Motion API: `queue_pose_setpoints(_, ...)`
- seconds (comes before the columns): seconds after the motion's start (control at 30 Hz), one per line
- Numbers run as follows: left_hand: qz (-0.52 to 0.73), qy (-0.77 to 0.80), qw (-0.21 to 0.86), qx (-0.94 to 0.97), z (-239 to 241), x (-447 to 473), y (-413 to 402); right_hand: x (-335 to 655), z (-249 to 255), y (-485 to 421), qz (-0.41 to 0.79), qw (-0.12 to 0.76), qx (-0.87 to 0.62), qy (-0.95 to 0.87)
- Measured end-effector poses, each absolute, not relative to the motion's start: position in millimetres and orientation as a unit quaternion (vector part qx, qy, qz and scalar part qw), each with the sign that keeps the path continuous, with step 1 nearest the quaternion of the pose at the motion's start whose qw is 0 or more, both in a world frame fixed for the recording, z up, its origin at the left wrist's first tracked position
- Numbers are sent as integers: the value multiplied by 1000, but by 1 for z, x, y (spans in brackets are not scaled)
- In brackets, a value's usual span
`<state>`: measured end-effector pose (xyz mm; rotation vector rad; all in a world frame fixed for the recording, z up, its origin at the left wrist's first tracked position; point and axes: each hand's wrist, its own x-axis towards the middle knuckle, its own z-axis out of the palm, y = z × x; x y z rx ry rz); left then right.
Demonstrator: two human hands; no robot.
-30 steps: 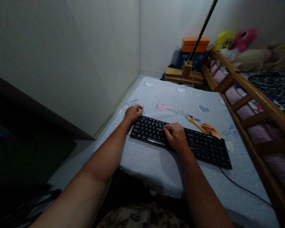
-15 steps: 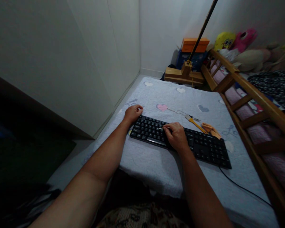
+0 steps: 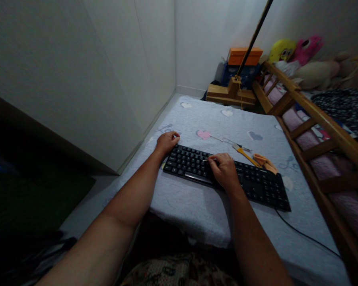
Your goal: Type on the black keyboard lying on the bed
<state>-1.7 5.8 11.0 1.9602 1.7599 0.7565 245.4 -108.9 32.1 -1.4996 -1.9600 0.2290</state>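
Black full-size keyboard (image 3: 187, 161): lies flat and aslant on the quilted cloth cover (image 3: 197, 117), cable (image 3: 310, 237) trailing off to the near right.

Right hand (image 3: 226, 170): poised over the middle of the keyboard, thumb and fingertips pinched together on a thin pale-tipped stick (image 3: 205, 160), possibly a cotton swab; tip at the letter keys.

Left hand (image 3: 166, 142): at the far left corner of the keyboard, fingers curled; cannot tell whether clamped on the casing or merely resting there.

Far side, right: yellow-handled flat brush (image 3: 247, 155), handle end at or just beside the keyboard's far edge; crumpled tan cloth (image 3: 266, 163) next to it; slim metal implements (image 3: 246, 149) just beyond, too fine to identify.

Cautions, by judgement:
- Possible slide or twist of the keyboard on the soft cover, from sideways force with loose bracing at the left corner.
- Possible bending or slipping of the stick, from excess pressure between keys.
- Possible snagging of the tip on a keycap edge, from a shallow angle.
- Possible displacement of brush and cloth, from any far-ward shift.
- Possible misplaced contact, from dim light.
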Motion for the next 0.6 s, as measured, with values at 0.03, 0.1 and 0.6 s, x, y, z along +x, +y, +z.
queue_pose_setpoints(0.03,271,630,199,700,11,-2,6,246,32,-109,86,325,-572,-748)
queue_pose_setpoints(0.1,271,630,201,700,11,-1,5,247,32,-109,84,325,-573,-747)
queue_pose_setpoints(0.6,271,628,199,701,10,-2,7,252,33,-112,92,332,-575,-742)
